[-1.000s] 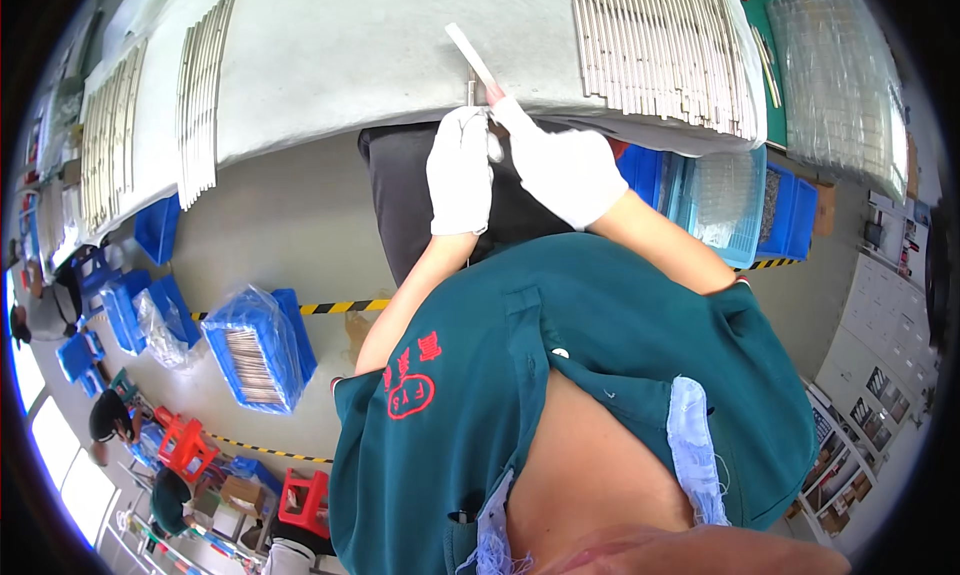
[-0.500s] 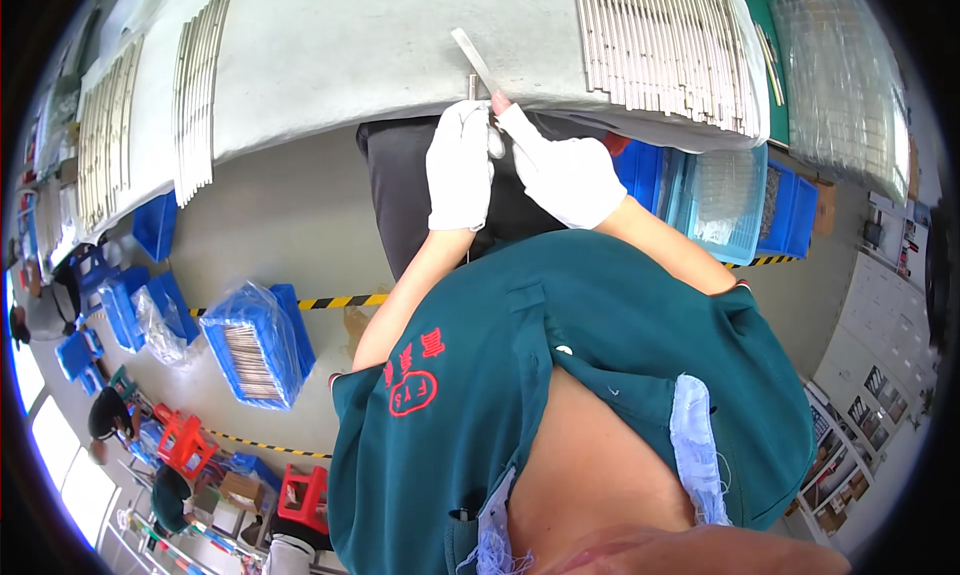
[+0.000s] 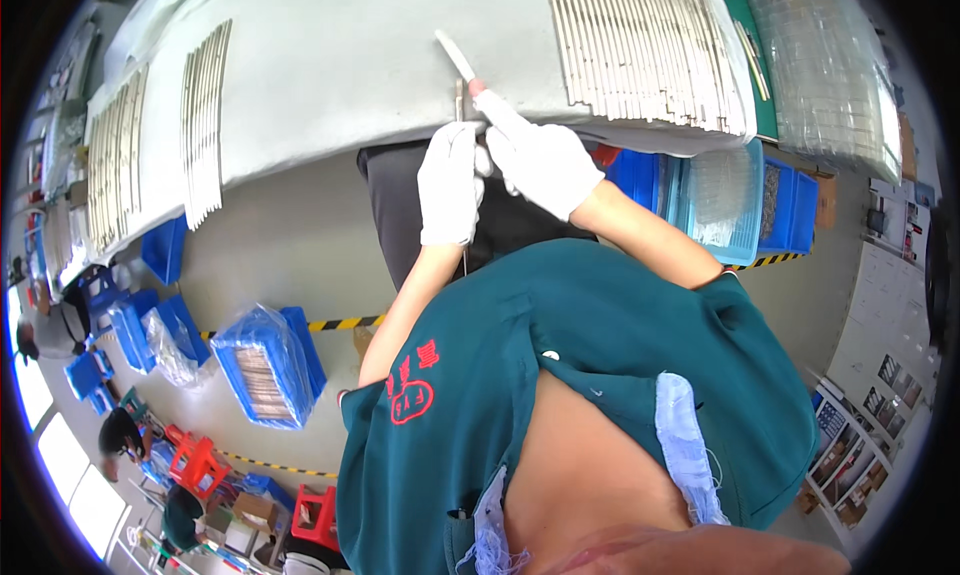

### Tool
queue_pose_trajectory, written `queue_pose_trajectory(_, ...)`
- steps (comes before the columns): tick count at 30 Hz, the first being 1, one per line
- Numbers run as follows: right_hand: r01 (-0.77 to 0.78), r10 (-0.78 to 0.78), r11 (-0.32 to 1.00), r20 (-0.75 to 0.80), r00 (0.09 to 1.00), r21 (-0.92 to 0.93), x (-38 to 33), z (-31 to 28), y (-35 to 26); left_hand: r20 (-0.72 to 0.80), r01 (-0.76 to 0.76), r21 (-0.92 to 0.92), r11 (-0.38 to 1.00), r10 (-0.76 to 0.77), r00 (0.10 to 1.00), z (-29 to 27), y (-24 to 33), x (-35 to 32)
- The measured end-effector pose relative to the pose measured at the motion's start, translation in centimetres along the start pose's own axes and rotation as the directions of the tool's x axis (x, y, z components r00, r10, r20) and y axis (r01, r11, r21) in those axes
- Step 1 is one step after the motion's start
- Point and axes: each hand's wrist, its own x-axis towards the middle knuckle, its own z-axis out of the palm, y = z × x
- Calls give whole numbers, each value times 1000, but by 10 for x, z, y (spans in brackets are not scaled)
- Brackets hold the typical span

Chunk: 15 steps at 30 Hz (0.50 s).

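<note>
My left hand (image 3: 448,187), in a white glove, is closed around a slim metal rod (image 3: 460,103). The rod's far end rises past the fingers toward the table edge, and a thin length shows below the wrist. In the white-gloved right hand (image 3: 550,170) is a flat, narrow, pale strip-like tool (image 3: 455,55), tilted up and to the left. A bare fingertip pokes from the glove and presses on this tool. The two hands sit side by side at the near table edge, the tool close to the rod. Fingers hide where the two might touch.
On the grey-covered table (image 3: 340,65), rows of metal rods lie at right (image 3: 645,50) and at left (image 3: 205,125). Clear plastic trays (image 3: 825,75) are stacked far right. Blue bins (image 3: 790,210) stand below the table. A plastic-lined blue crate (image 3: 265,370) of rods is on the floor.
Both hands have shifted slightly left and a little nearer to me, still holding the rod and the strip tool. The whole view has moved a little too.
</note>
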Motion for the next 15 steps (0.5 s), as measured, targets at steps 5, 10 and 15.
queue_pose_trajectory(5,-347,242,385,269,932,855,-10,-28,-10,242,-45,266,963,-21,970,-12,45,-21)
queue_pose_trajectory(10,-419,152,380,391,908,825,-15,-63,-15,489,-251,531,810,-50,871,-17,97,-34)
queue_pose_trajectory(15,-269,212,361,203,956,893,-23,-97,-27,432,-626,588,511,456,778,-24,107,-18)
